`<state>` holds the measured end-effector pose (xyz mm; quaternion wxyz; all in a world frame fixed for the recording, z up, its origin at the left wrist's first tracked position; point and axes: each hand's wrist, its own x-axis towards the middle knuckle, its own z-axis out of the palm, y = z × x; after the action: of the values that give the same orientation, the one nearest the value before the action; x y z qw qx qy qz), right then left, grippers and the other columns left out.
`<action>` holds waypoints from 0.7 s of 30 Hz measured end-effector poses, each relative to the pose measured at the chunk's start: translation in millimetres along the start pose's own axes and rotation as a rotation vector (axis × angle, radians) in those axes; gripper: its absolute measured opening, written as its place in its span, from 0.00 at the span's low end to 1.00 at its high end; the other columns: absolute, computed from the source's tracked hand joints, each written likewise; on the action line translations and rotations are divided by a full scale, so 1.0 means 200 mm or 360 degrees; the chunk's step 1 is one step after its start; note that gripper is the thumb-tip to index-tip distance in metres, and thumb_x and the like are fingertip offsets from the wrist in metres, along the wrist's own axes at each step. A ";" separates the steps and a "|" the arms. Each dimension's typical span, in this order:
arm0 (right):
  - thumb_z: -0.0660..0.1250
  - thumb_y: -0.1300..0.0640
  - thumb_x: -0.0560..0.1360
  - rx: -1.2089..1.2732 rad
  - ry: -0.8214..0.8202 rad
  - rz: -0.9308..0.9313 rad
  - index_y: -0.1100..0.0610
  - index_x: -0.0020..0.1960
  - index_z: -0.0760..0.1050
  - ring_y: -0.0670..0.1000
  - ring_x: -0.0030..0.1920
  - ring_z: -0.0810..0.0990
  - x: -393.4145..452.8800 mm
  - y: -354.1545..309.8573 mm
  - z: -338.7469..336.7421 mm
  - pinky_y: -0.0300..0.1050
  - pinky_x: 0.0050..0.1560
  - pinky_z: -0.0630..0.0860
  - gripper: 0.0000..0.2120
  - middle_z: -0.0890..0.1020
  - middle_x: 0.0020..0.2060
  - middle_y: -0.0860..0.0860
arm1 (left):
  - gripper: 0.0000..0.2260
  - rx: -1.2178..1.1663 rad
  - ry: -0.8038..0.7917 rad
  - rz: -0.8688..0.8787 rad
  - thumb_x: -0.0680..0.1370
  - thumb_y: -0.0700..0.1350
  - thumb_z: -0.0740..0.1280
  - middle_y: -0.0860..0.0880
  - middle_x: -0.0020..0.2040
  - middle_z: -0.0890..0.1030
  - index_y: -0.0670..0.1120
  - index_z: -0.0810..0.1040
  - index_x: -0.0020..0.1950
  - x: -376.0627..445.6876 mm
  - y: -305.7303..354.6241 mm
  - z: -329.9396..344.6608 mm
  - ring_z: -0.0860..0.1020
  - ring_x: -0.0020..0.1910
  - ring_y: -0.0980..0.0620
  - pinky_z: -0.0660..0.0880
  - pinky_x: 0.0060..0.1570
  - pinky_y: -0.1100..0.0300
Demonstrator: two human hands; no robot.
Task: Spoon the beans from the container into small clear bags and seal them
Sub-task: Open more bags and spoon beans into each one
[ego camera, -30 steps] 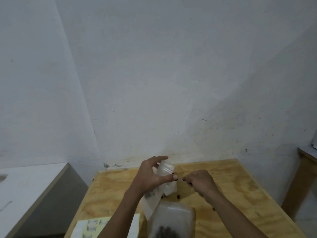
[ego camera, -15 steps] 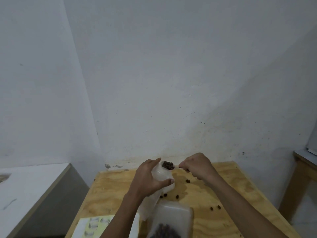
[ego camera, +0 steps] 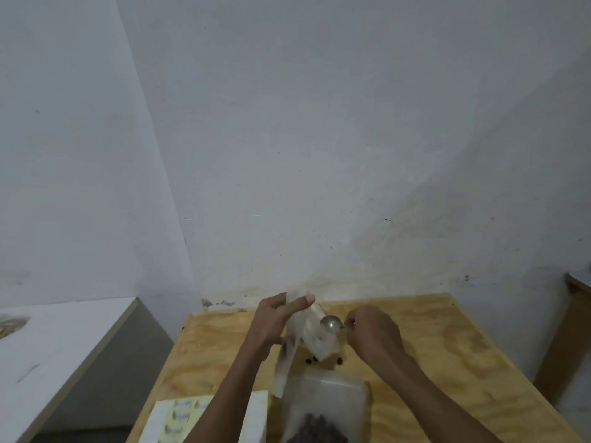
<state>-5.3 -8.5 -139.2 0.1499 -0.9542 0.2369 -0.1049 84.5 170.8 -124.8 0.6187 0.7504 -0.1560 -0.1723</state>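
Container (ego camera: 326, 407) of beans (ego camera: 315, 431), cropped below

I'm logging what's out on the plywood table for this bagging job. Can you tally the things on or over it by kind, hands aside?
Clear bag, held up by the left hand: 1
Spoon, in the right hand: 1
Bean container: 1
Sticker sheet: 1
Loose beans on the table: 3 visible
Total: 7
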 end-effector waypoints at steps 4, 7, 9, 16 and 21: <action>0.63 0.63 0.77 0.0010 -0.0087 -0.0103 0.51 0.53 0.86 0.50 0.47 0.83 -0.01 0.02 0.12 0.42 0.39 0.75 0.15 0.84 0.50 0.50 | 0.28 -0.0280 -0.0154 -0.0253 0.67 0.65 0.76 0.47 0.56 0.86 0.49 0.85 0.59 0.04 0.08 0.01 0.83 0.55 0.43 0.83 0.41 0.46; 0.66 0.59 0.78 0.0199 -0.0154 -0.0037 0.50 0.53 0.87 0.49 0.43 0.85 0.01 0.04 0.16 0.41 0.39 0.79 0.11 0.87 0.48 0.48 | 0.33 -0.0462 -0.0138 -0.0315 0.65 0.67 0.76 0.46 0.58 0.86 0.49 0.83 0.63 0.11 0.10 0.05 0.81 0.55 0.43 0.78 0.39 0.52; 0.67 0.57 0.79 0.0358 -0.0193 0.0077 0.54 0.49 0.87 0.50 0.42 0.86 0.04 0.05 0.17 0.48 0.43 0.84 0.09 0.88 0.47 0.51 | 0.35 -0.0563 -0.0092 -0.0305 0.62 0.68 0.76 0.45 0.58 0.86 0.48 0.83 0.63 0.16 0.09 0.07 0.81 0.55 0.43 0.78 0.43 0.51; 0.71 0.59 0.73 0.0941 -0.0363 0.0464 0.66 0.47 0.85 0.46 0.22 0.66 0.12 0.11 0.20 0.37 0.24 0.60 0.09 0.78 0.28 0.53 | 0.23 -0.0687 -0.0081 -0.0257 0.75 0.64 0.68 0.42 0.61 0.84 0.49 0.82 0.59 0.19 0.08 0.12 0.80 0.62 0.39 0.77 0.52 0.47; 0.71 0.62 0.71 0.1059 -0.0423 0.0568 0.57 0.32 0.76 0.47 0.20 0.60 0.11 0.09 0.19 0.37 0.26 0.56 0.10 0.70 0.26 0.51 | 0.33 -0.0645 -0.0105 -0.0255 0.69 0.67 0.68 0.42 0.62 0.83 0.49 0.78 0.67 0.20 0.05 0.10 0.80 0.62 0.39 0.78 0.51 0.49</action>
<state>16.5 -26.2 -177.1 0.4959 -0.8026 0.3306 -0.0237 110.5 134.6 -120.1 0.7357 0.6147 -0.0782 -0.2734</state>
